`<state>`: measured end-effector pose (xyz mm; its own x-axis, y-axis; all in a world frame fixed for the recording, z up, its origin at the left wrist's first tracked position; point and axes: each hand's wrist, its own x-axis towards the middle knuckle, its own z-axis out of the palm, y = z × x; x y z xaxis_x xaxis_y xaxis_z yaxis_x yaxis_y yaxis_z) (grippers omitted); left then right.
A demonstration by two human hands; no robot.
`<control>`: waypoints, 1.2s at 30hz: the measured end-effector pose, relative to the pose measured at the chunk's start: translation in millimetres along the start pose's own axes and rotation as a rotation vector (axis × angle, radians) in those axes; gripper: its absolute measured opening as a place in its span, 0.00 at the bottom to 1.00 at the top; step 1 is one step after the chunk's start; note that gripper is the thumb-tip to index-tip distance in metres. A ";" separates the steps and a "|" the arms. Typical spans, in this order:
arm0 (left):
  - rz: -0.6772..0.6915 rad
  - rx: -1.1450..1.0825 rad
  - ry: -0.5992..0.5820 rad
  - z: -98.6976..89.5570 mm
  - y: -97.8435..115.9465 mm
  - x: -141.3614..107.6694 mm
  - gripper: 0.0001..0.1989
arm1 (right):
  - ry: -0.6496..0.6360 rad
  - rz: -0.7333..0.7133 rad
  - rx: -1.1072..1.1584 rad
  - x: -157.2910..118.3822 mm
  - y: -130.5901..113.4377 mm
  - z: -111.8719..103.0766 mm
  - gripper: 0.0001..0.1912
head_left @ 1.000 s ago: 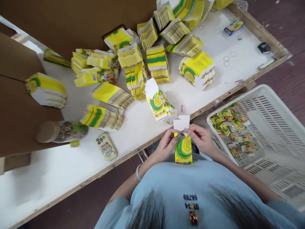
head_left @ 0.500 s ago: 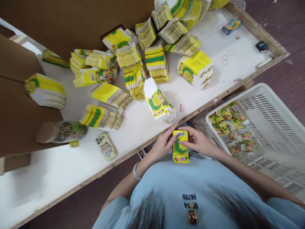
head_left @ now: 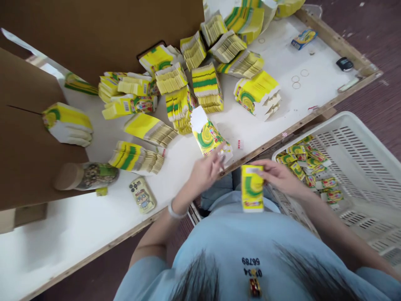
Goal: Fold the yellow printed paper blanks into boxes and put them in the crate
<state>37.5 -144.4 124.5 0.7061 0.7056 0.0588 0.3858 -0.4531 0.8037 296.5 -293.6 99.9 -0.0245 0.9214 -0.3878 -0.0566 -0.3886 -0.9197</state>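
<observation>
My right hand (head_left: 282,177) pinches a small yellow and green printed carton (head_left: 251,190) by its upper right side, in front of my blue shirt. The carton hangs upright with its printed face up toward me. My left hand (head_left: 205,171) is at the near end of a stack of folded cartons (head_left: 205,133) on the table's edge. Its fingers are stretched toward the white flaps and slightly blurred, with nothing visible held; whether they touch the flaps I cannot tell.
Several bundles of flat cartons (head_left: 206,85) cover the white table (head_left: 178,165). A white slotted basket (head_left: 354,121) with folded cartons (head_left: 310,156) stands at the right. A phone (head_left: 142,195), a jar (head_left: 97,174) and a blue box (head_left: 303,39) lie on the table.
My hands have parted. The left has let go of the carton and moved forward to the stack; the right has carried the carton a little to the right.
</observation>
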 end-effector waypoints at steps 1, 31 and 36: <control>0.013 0.059 0.113 -12.8 -11.8 18.6 0.25 | 0.097 -0.035 -0.143 -7.3 1.0 -21.2 0.22; 0.324 -0.261 0.291 6.7 12.9 20.4 0.47 | 0.584 -1.089 -0.558 81.3 -58.7 77.5 0.15; 0.227 -0.396 0.020 45.6 8.4 4.1 0.53 | 0.551 -0.826 -0.381 55.7 -57.4 89.0 0.17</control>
<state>70.8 -170.2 104.5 0.7337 0.6244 0.2680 -0.0367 -0.3573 0.9332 209.6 -220.0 136.6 0.3397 0.8095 0.4788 0.4696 0.2951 -0.8321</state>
